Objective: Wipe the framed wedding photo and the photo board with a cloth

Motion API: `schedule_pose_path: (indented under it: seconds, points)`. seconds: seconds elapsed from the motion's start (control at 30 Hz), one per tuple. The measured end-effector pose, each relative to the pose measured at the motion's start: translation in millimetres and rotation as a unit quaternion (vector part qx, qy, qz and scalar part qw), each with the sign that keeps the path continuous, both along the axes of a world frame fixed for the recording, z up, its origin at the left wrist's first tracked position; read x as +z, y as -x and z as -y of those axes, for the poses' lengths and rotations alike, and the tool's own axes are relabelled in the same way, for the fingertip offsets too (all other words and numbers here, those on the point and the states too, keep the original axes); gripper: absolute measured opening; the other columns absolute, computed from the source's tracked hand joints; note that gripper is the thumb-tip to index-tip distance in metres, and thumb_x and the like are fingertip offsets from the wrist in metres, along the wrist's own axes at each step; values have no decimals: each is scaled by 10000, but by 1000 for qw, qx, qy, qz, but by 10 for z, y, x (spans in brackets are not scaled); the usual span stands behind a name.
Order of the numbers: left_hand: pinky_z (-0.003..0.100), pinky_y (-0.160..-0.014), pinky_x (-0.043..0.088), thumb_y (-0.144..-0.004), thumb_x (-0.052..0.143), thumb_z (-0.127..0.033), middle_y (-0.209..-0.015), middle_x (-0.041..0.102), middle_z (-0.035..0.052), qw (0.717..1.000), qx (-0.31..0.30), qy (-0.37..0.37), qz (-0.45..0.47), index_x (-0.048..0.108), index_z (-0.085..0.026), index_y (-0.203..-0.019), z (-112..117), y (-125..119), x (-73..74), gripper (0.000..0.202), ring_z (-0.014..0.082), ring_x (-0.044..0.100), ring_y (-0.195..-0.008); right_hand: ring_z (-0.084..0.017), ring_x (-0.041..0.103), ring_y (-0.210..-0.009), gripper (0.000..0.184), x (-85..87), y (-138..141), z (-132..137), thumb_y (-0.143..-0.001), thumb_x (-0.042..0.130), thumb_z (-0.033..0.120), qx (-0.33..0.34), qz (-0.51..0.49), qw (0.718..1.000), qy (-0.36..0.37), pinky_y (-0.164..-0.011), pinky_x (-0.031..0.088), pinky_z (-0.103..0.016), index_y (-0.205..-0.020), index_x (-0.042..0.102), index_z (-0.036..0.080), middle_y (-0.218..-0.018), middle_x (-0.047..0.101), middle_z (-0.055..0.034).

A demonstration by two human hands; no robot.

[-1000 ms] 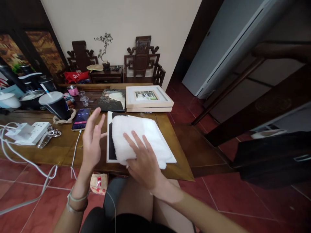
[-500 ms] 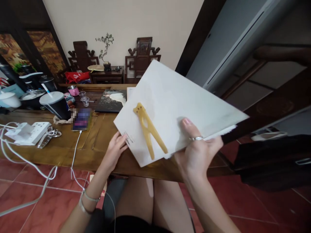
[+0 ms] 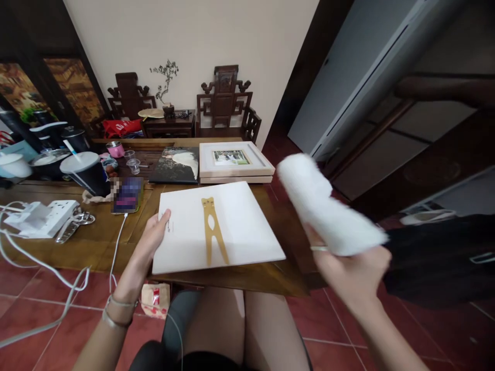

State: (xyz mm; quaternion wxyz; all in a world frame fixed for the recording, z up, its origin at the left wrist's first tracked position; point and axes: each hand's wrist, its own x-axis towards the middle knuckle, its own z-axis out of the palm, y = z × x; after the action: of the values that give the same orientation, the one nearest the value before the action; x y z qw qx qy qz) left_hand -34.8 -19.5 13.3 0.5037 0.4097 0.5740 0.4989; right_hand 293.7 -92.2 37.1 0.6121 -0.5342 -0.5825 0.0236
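My left hand (image 3: 149, 239) grips the left edge of a flat white board (image 3: 249, 226), thumb on top. The board is tilted above the front of the wooden table. On its face is a gold two-legged piece (image 3: 208, 208) with an animal-like head and an oval opening; small print is near my thumb. Off to the right, apart from the board, my right hand (image 3: 353, 273) is closed around a wad of soft white paper towel or cloth (image 3: 328, 206), blurred by motion. Its fingers are partly hidden behind the wad.
Behind the board lie a framed photo (image 3: 237, 167) and a dark picture panel (image 3: 174, 165). To the left are a phone (image 3: 127, 196) on a charging cable, a lidded cup (image 3: 85, 172), and a power strip (image 3: 58, 219) with trailing cords. The table's front edge runs above my lap.
My right hand has let go of the board and swung right with the white wad. The board has turned and come lower, now held by my left hand, uncovering the framed photo.
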Motion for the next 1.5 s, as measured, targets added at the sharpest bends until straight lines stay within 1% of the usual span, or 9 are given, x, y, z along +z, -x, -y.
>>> schedule_pose_path:
  seconds: [0.13, 0.27, 0.47, 0.53, 0.7, 0.93, 1.1, 1.27, 1.5]
  points:
    - [228, -546, 447, -642, 730, -570, -669, 707, 42, 999, -28, -14, -18, 668, -104, -855, -85, -24, -70, 516, 170, 638, -605, -300, 489, -1278, 329, 128, 201, 56, -706, 456, 11, 189, 352, 917, -23, -1050, 413, -599, -491, 555, 241, -1249, 647, -42]
    - [236, -526, 438, -629, 728, -574, -637, 694, 39, 998, -44, -4, -38, 664, -113, -776, -124, -93, -52, 488, 168, 618, -575, -348, 417, -1310, 365, 22, 391, 26, -685, 420, -92, 197, 469, 860, 25, -1026, 433, -600, -502, 592, 174, -1316, 581, -147]
    - [312, -618, 509, -475, 859, -432, -809, 734, 82, 981, -68, -22, -183, 691, -155, -817, -162, -80, 121, 471, 254, 666, -738, -351, 346, -1348, 349, -266, 503, -45, -665, 441, -111, 190, 477, 855, 78, -1059, 396, -581, -563, 645, 153, -1378, 521, -173]
    - [359, -689, 522, -434, 869, -479, -859, 723, 109, 948, -59, -20, -311, 686, -157, -840, -177, -50, 163, 549, 298, 663, -807, -362, 331, -1356, 332, -326, 527, -61, -661, 453, -106, 190, 467, 860, 73, -1065, 373, -601, -574, 647, 149, -1384, 513, -182]
    - [478, -953, 448, -643, 707, -621, -1067, 614, 179, 851, -58, -96, -513, 673, -101, -925, -150, 55, 104, 593, 364, 561, -1094, -398, 332, -1351, 298, -429, 567, -101, -631, 476, -104, 185, 457, 868, 65, -1062, 349, -631, -591, 645, 138, -1386, 508, -199]
    - [451, -1139, 280, -890, 531, -396, -1471, 367, 130, 822, -171, -239, -487, 469, -200, -1348, -1, 131, -205, 502, 277, 326, -1387, -402, 323, -1362, 287, -437, 576, -35, -618, 479, -95, 197, 462, 861, 79, -1076, 324, -641, -606, 647, 138, -1400, 498, -194]
    - [493, -1121, 287, -920, 474, -387, -1430, 479, 109, 804, -205, -241, -503, 526, -212, -1262, -7, 47, -238, 388, 270, 336, -1395, -367, 337, -1369, 322, -319, 524, -71, -617, 447, -90, 206, 462, 852, 135, -1082, 307, -649, -646, 649, 160, -1409, 498, -159]
    - [485, -1080, 331, -936, 430, -323, -1396, 513, 121, 793, -184, -232, -532, 556, -192, -1180, -18, -2, -199, 304, 272, 367, -1378, -372, 322, -1378, 309, -215, 489, -575, -657, 438, -70, 194, 470, 839, 193, -1039, 339, -667, -710, 641, 157, -1398, 508, -163]
    - [482, -1105, 308, -936, 457, -339, -1411, 502, 117, 821, -177, -246, -483, 557, -199, -1194, -8, 23, -258, 310, 252, 363, -1387, -358, 320, -1379, 333, -185, 544, -1046, -703, 421, -49, 188, 492, 819, 228, -1055, 328, -635, -874, 656, 113, -1426, 471, -190]
